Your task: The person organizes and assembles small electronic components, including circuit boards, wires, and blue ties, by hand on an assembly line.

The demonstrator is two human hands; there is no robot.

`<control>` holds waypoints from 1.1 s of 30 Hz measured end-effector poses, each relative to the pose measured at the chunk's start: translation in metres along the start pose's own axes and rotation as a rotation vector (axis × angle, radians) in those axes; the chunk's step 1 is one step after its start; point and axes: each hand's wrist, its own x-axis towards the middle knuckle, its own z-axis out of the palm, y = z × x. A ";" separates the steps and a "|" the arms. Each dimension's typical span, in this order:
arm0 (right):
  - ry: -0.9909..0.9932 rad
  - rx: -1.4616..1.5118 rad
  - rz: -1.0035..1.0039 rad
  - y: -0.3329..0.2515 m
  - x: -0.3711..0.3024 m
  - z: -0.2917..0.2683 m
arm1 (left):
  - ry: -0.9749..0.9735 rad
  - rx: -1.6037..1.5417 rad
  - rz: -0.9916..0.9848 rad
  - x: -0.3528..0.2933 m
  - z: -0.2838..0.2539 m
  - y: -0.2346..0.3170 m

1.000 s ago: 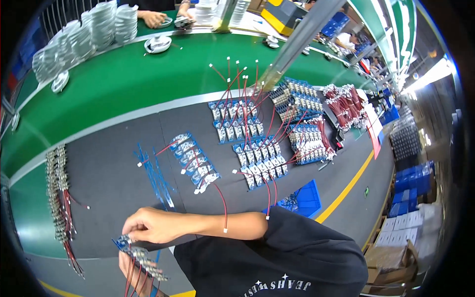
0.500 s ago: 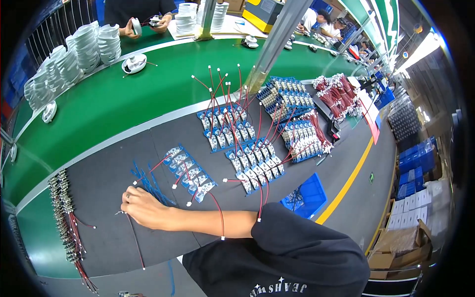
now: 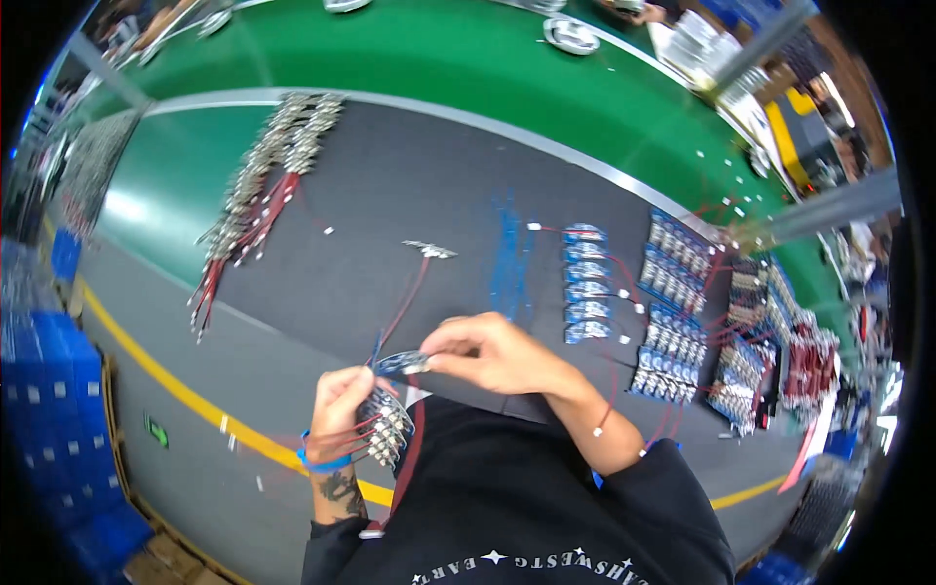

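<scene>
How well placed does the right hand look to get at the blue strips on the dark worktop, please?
Probably yes: the blue strips lie just beyond the right hand with nothing visible between, though it apparently pinches a circuit board, so may need freeing.

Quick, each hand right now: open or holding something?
Left hand: closed, holding a blue-edged panel of pale circuit boards.
Right hand: closed, pinching a curved blue-grey circuit board.
</scene>
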 end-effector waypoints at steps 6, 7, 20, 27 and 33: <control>0.433 -0.392 -0.076 0.001 0.024 -0.017 | 0.502 -0.164 0.260 -0.028 -0.049 -0.001; 0.502 -0.446 -0.129 0.001 0.029 -0.018 | 0.595 -0.229 0.303 -0.032 -0.059 -0.003; 0.668 -0.787 -0.217 0.017 0.050 -0.015 | 0.396 -0.202 0.289 -0.032 -0.043 -0.004; 0.646 -0.668 -0.276 0.005 0.037 -0.005 | 0.253 0.114 0.217 -0.007 -0.002 -0.003; 0.102 -0.113 -0.055 -0.007 0.004 0.011 | 0.084 0.141 0.201 0.015 0.025 0.001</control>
